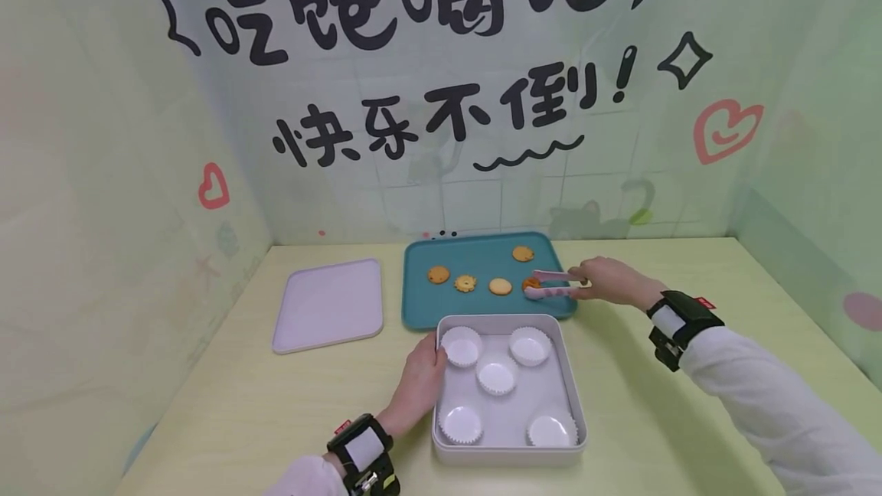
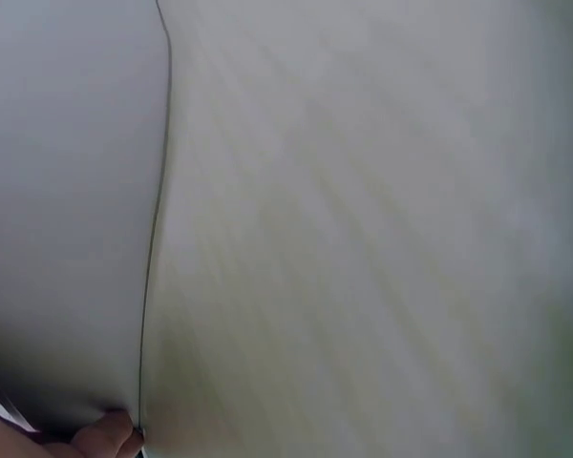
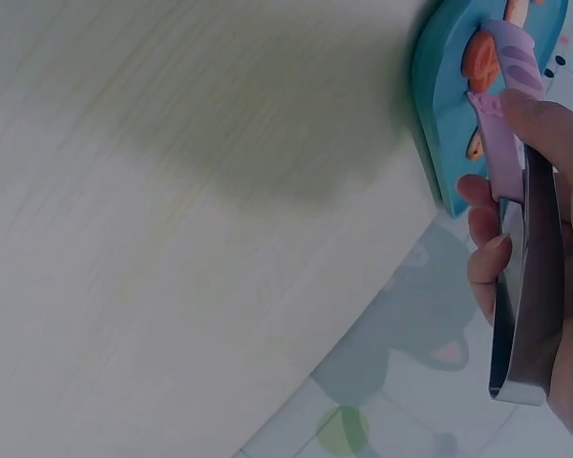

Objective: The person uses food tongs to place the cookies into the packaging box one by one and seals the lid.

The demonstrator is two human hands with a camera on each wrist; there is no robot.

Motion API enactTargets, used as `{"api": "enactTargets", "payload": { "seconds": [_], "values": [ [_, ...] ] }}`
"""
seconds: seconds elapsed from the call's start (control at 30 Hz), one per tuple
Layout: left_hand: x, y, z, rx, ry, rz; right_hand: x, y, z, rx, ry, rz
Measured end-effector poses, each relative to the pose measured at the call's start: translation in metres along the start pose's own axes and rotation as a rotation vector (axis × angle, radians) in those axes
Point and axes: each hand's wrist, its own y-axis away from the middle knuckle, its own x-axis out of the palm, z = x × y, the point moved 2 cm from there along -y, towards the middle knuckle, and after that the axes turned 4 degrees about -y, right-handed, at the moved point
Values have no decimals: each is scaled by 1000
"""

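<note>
My right hand [image 1: 613, 282] grips a pair of metal tongs [image 3: 530, 296] with pink tips. The tips [image 1: 547, 292] are at an orange-brown cookie [image 1: 530, 282] on the blue-green tray [image 1: 420, 312]; whether they squeeze it I cannot tell. Other cookies lie on this tray: a round one [image 1: 438, 275], a scalloped one [image 1: 465, 283], a plain oval one [image 1: 500, 286] and one at the back [image 1: 523, 253]. My left hand [image 1: 418, 373] holds the left wall of a pale box [image 1: 510, 456], thumb at the rim. Several white paper cups [image 1: 497, 374] stand inside it.
A flat lilac tray [image 1: 331, 305] lies on the pale wood table [image 1: 276, 419], left of the blue-green one. Behind the table rises a printed backdrop [image 1: 413, 197], and similar panels flank both sides. The box's front edge [image 1: 510, 450] faces me.
</note>
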Motion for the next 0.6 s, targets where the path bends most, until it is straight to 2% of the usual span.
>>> {"api": "enactTargets", "payload": {
  "seconds": [0.2, 0.37, 0.6],
  "values": [
    [0, 1, 0, -21, 7, 6, -4, 1, 2, -38, -12, -41],
    [-1, 1, 0, -7, 12, 0, -17, 5, 9, -81, -10, -79],
    [-1, -1, 0, 22, -11, -13, -30, 12, 37, -166, -35, -121]
  ]
}}
